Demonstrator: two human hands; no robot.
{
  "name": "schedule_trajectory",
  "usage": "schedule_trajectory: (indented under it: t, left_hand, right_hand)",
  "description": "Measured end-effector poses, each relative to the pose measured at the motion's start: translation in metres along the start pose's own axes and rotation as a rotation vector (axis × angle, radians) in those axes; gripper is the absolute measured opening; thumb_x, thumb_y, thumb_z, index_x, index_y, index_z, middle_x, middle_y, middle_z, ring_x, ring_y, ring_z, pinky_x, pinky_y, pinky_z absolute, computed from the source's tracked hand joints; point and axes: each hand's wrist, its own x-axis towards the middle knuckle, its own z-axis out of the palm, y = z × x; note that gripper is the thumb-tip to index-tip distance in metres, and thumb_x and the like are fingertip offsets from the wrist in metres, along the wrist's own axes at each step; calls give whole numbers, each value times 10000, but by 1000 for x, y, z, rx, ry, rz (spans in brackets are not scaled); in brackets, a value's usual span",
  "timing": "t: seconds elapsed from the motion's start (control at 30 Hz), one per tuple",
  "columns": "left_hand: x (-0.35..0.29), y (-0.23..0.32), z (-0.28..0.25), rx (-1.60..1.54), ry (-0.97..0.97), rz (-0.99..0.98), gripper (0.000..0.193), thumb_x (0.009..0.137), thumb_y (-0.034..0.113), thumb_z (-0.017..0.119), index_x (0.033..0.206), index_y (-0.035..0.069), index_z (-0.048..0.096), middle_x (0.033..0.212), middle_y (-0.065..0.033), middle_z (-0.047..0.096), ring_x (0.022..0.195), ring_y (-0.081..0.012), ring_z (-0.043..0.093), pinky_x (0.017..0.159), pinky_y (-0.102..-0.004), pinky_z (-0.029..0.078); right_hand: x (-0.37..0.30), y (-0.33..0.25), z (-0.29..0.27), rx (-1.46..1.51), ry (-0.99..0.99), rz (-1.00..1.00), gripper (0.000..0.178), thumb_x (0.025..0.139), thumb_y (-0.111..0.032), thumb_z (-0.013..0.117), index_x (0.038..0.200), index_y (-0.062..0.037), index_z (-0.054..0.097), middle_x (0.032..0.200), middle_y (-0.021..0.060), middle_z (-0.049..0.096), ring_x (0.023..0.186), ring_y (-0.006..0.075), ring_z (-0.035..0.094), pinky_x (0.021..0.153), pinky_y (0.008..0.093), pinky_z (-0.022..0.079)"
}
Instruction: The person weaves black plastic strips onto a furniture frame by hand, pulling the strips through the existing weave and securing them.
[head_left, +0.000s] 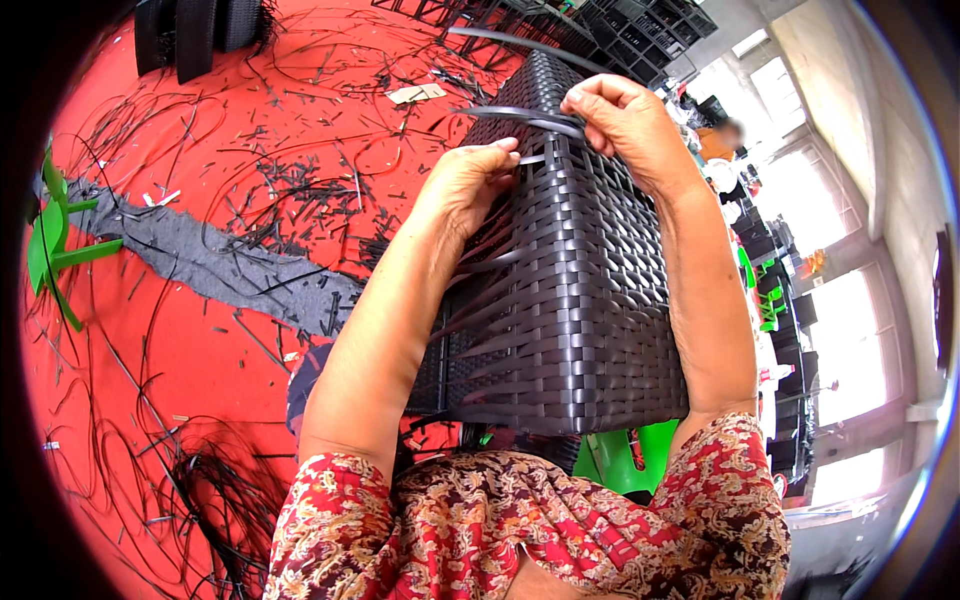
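Observation:
A black woven wicker-style piece (pixel 580 290) stands in front of me, its flat plastic strips interlaced over a boxy frame. Loose strip ends hang out along its left side. At the far upper edge my left hand (pixel 478 180) pinches a flat strip (pixel 531 160) between thumb and fingers. Just right of it, my right hand (pixel 622 120) is closed on another dark strip (pixel 530 117), which loops leftward over the top of the weave. A further strip (pixel 510 38) arches above, its free end in the air.
Black strip scraps (pixel 310 190) litter the red floor. A grey cloth runner (pixel 220 255) crosses it. Tangled strips (pixel 215 490) lie at lower left. A green chair (pixel 60 240) is at far left, another green seat (pixel 625 460) below the weave. Black woven pieces (pixel 195 40) stand at upper left.

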Motion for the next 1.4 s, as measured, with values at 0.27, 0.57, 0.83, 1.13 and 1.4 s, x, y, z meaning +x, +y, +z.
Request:
schedule_trajectory:
  t: [0.27, 0.57, 0.83, 1.13, 1.4]
  left_hand:
    - [-8, 5, -1, 40, -112, 176, 108, 751, 2, 605, 853, -27, 628, 808, -52, 633, 743, -122, 565, 767, -250, 456]
    - [-11, 1, -1, 57, -157, 261, 89, 773, 55, 635, 830, 0, 596, 814, -50, 631, 711, -97, 592, 664, -189, 465]
    - [-8, -19, -19, 447, -60, 254, 309, 832, 103, 621, 1083, -63, 548, 931, -68, 642, 931, -146, 584, 905, -264, 401]
    - [-11, -19, -21, 477, -45, 155, 170, 797, 142, 628, 847, -11, 680, 1027, -129, 635, 1236, -207, 377, 1004, -353, 306]
    - [-10, -23, -15, 288, -25, 78, 204, 788, 145, 634, 904, -17, 676, 1060, -154, 630, 1217, -210, 392, 952, -332, 330]
  right_hand:
    - [-3, 7, 18, -395, -192, -157, 173, 848, -156, 634, 866, 12, 673, 922, 41, 588, 831, 93, 543, 728, 226, 429]
    - [-6, 13, 28, -651, -141, -217, 184, 785, -164, 683, 713, 1, 646, 964, 99, 604, 1005, 170, 550, 807, 290, 430]
    - [-3, 12, 29, -440, -164, -161, 189, 689, -109, 650, 570, -6, 545, 822, 129, 629, 1086, 188, 536, 793, 291, 423]
    - [0, 7, 28, -438, -253, -12, 292, 754, -44, 602, 527, -76, 422, 787, 22, 561, 1178, 150, 440, 849, 272, 356]
    - [11, 9, 26, -538, -344, 85, 271, 776, -78, 623, 554, -51, 469, 1079, 106, 572, 1183, 146, 429, 877, 263, 349]
